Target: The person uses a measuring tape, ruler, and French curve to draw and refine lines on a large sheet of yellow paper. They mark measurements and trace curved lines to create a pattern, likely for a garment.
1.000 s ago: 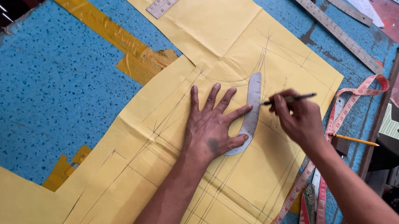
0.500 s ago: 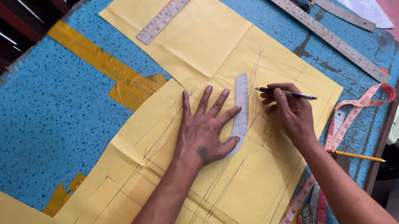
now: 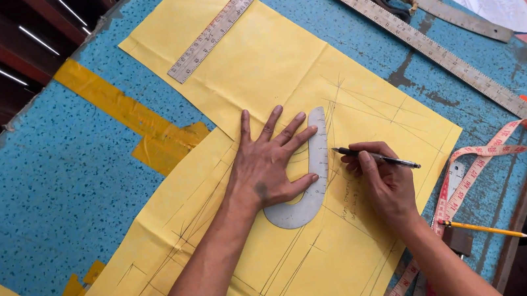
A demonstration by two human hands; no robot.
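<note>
Yellow paper [image 3: 281, 73]: spread over the blue table [image 3: 49, 185], covered in pencil lines.
Curve ruler [image 3: 310, 182]: grey, flat on the paper (mid-sheet).
Left hand [image 3: 269, 167]: fingers splayed, pressing the curve ruler down.
Right hand [image 3: 383, 184]: fingers pinched around a black pen [image 3: 377, 157], tip beside the ruler's edge.
</note>
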